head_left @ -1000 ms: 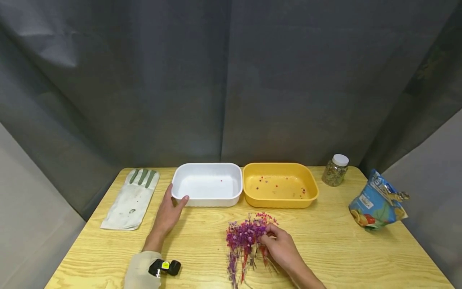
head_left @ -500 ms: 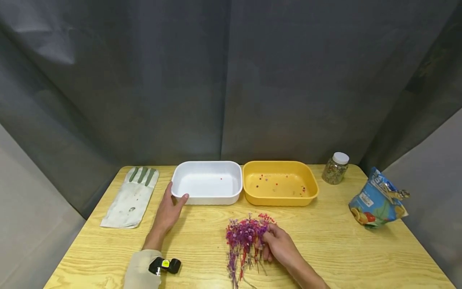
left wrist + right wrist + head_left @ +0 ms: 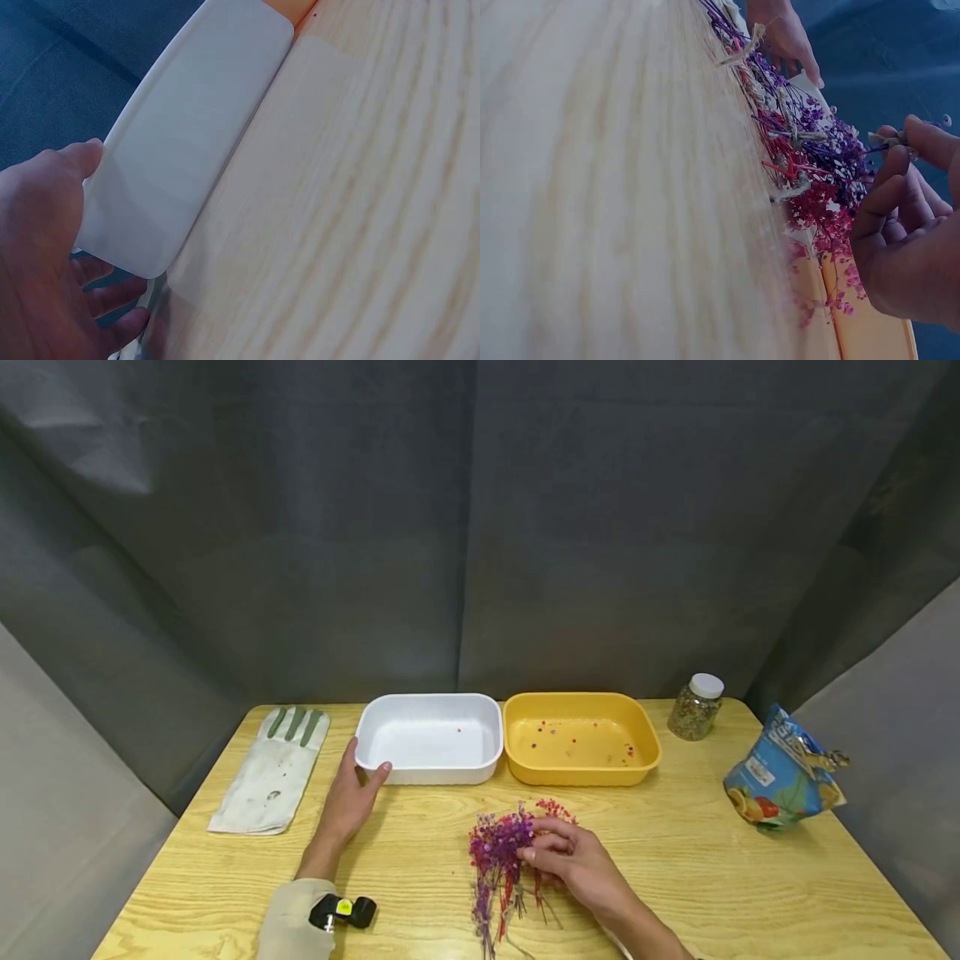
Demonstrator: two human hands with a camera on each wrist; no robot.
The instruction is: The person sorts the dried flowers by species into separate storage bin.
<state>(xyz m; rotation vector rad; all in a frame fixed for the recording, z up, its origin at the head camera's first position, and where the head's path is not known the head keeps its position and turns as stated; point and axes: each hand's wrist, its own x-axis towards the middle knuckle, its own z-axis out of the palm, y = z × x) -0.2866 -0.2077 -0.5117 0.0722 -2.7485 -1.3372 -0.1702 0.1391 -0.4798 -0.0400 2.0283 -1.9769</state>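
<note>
My left hand [image 3: 351, 803] holds the front left corner of a white plastic tub [image 3: 427, 774], thumb at the front rim and fingers along the side. The left wrist view shows the thumb [image 3: 84, 156] at the tub's rim. A bunch of dried flowers [image 3: 497, 847], purple and red with thin stems, lies on the table. My right hand [image 3: 577, 864] is over its right side. In the right wrist view, that thumb and index finger pinch a small purple dried flower sprig [image 3: 889, 142]; the rest of the bunch [image 3: 810, 150] lies beside it, some stems tied with twine.
A yellow tub [image 3: 581, 775] with several loose bits in it stands against the white one. At the left lies a white and green glove [image 3: 266, 785]. A lidded jar [image 3: 695, 710] and a blue printed bag [image 3: 780, 772] stand at the right. A dark curtain [image 3: 465, 527] hangs behind.
My right hand has shifted slightly left over the dried flowers, its fingers reaching further across the purple heads. My left hand stays on the white tub.
</note>
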